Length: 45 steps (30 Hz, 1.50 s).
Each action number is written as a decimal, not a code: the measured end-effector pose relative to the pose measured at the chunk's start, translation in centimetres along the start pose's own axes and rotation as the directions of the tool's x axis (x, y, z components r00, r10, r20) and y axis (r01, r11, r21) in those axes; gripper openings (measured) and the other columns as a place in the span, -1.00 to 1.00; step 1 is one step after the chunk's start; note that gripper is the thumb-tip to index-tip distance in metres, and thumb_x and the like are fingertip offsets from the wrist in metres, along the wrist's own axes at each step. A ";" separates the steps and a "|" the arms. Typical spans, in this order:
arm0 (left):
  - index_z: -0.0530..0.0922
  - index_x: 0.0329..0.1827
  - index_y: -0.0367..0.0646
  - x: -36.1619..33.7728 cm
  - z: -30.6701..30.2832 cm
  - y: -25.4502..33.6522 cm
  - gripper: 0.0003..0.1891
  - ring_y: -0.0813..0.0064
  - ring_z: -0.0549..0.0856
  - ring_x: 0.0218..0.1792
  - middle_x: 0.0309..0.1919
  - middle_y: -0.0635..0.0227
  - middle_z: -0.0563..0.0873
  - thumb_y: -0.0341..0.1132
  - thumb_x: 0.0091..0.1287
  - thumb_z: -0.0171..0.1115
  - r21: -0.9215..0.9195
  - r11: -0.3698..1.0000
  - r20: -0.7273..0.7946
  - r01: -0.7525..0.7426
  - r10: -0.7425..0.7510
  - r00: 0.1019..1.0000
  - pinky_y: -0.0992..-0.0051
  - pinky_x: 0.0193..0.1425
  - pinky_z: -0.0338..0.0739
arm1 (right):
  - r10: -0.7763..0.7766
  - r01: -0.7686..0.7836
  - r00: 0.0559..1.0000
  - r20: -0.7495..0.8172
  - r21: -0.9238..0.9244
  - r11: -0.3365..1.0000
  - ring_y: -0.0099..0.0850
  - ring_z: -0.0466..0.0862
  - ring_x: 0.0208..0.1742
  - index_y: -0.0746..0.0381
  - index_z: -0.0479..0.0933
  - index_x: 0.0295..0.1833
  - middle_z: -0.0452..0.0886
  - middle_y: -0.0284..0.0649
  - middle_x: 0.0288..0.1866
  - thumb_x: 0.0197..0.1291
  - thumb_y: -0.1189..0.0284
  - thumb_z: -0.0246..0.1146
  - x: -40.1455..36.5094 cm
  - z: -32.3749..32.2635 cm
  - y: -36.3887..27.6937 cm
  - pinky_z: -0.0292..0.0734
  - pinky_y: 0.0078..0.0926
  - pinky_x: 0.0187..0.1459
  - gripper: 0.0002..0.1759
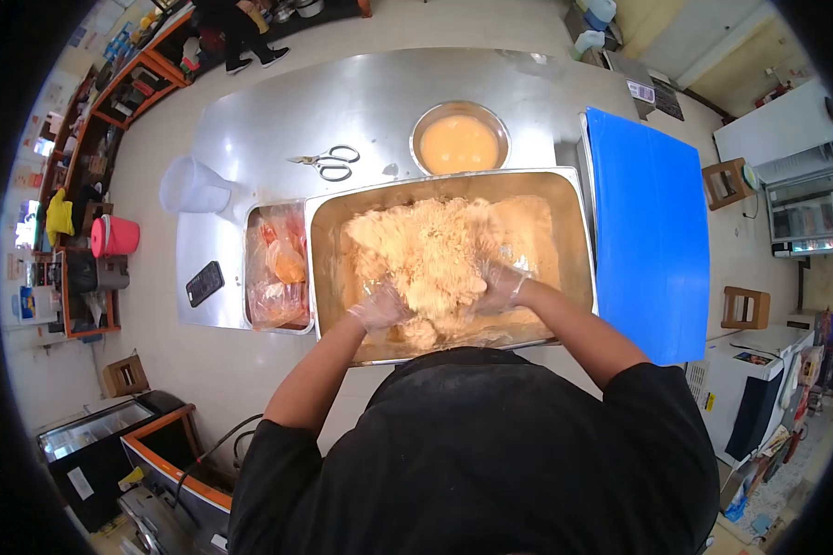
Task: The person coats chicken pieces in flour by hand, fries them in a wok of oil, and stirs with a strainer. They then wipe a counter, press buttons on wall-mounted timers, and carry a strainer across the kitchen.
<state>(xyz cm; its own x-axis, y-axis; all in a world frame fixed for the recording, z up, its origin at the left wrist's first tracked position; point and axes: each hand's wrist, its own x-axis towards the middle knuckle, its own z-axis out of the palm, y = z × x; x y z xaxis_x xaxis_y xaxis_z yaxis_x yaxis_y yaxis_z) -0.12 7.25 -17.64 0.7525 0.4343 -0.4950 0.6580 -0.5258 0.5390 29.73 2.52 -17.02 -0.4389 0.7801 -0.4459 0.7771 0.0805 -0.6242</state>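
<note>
A large rectangular metal tray (573, 199) holds a heap of crumbly, orange-tan coated food (426, 245) and loose pale breading. My left hand (382, 308), in a clear plastic glove, is in the tray at the heap's lower left edge. At the lower right side, my right hand (500, 286), gloved too, touches the heap. The fingers of both hands are buried or blurred, so what they grip cannot be made out. Behind the tray stands a round metal bowl (460, 141) of orange liquid. Left of it, a smaller tray (250, 305) holds plastic-bagged orange-red food.
Scissors (329, 162) lie on the metal table (361, 97) beyond the trays. A translucent tub (194, 186) and a dark phone (205, 283) are at its left. A blue board (648, 231) lies at the right. Another person's legs (242, 42) show at the top left.
</note>
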 end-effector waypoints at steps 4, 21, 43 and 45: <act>0.16 0.56 -0.10 -5.0 -8.1 5.4 -0.17 0.00 0.42 0.30 0.41 -0.12 0.31 -0.08 0.27 0.34 -0.017 1.000 -0.194 0.025 -0.028 0.981 0.14 0.55 0.17 | -0.159 0.188 0.978 0.131 -0.254 0.949 -0.04 0.23 0.55 0.27 0.30 0.47 0.24 0.13 0.53 -0.05 -0.09 0.50 -4.1 -9.6 -5.8 0.15 -0.21 0.53 0.06; 0.20 0.57 -0.08 4.5 -7.5 2.9 -0.20 0.20 0.21 0.55 0.55 0.13 0.23 0.34 0.49 -0.24 -0.978 0.051 0.145 0.202 -0.532 0.834 0.24 0.57 0.15 | -0.036 0.103 0.994 -0.103 0.778 0.620 -0.22 0.23 0.57 0.17 0.06 0.58 0.32 -0.05 0.50 0.09 -0.19 0.39 6.6 -4.1 1.3 0.05 -0.20 0.55 0.12; 0.16 0.59 0.07 2.9 5.0 -5.0 -0.22 0.12 0.25 0.53 0.56 0.07 0.20 0.17 0.37 0.12 -0.072 0.973 0.095 -0.219 0.225 0.970 0.09 0.59 0.08 | 0.329 -0.358 0.928 0.178 0.173 0.917 0.06 0.49 0.34 0.38 0.28 0.41 0.47 0.24 0.31 -0.32 -0.40 0.47 2.0 0.7 -1.5 0.40 -0.26 0.35 0.34; 0.17 0.59 0.06 3.4 5.0 -5.2 -0.19 0.09 0.25 0.52 0.52 0.07 0.27 0.12 0.31 0.21 0.204 0.899 0.115 -0.389 0.372 0.921 0.09 0.61 0.03 | 0.149 -0.128 0.987 -0.059 0.268 0.955 0.08 0.49 0.34 0.39 0.29 0.40 0.46 0.25 0.32 -0.32 -0.35 0.49 0.1 -0.1 -1.8 0.40 -0.26 0.34 0.31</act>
<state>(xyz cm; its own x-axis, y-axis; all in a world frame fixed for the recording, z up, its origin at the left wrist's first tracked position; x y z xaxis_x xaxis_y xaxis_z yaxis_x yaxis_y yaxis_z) -1.13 7.81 -25.48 0.9350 0.1202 -0.3336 0.2935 -0.7904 0.5378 28.30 2.55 -15.83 -0.2908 0.8185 -0.4954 0.6777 -0.1893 -0.7105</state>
